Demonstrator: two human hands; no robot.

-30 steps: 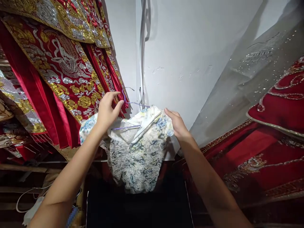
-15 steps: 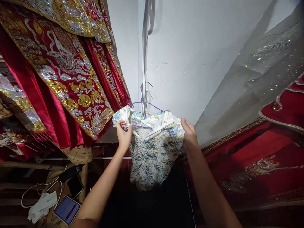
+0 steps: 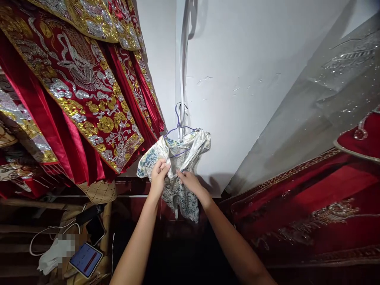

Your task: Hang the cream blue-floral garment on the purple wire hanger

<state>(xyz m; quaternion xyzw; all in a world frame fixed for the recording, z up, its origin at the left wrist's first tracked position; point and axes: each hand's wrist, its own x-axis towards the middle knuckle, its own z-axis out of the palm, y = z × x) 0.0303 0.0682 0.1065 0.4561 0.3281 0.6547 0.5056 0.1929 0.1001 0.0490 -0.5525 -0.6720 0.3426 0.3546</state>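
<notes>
A white garment with blue and yellow floral patterning [image 3: 150, 159] hangs on a purple wire hanger [image 3: 178, 118] against the wall. My left hand [image 3: 159, 174] pinches the edge of its front opening on the left side. Just to the right, my right hand [image 3: 190, 182] has thumb and fingers closed on the opposite edge, low at the neckline. The two hands are close together, a small gap apart. Below them the garment's textured lower part dangles loosely. The hanger's hook is up by a pale vertical strap [image 3: 183, 67].
Red costumes with gold and silver sequins [image 3: 101, 103] hang at the left. On a bamboo seat [image 3: 105, 221] lie a lit phone [image 3: 86, 259], a dark phone [image 3: 95, 230], cables and white tissue [image 3: 55, 253]. More red embroidered cloth [image 3: 297, 206] and clear plastic sheeting [image 3: 314, 95] fill the right.
My right hand has left the garment's right shoulder and come in to the middle, by my left hand. My left hand has moved slightly down. The garment's body has narrowed and bunched together.
</notes>
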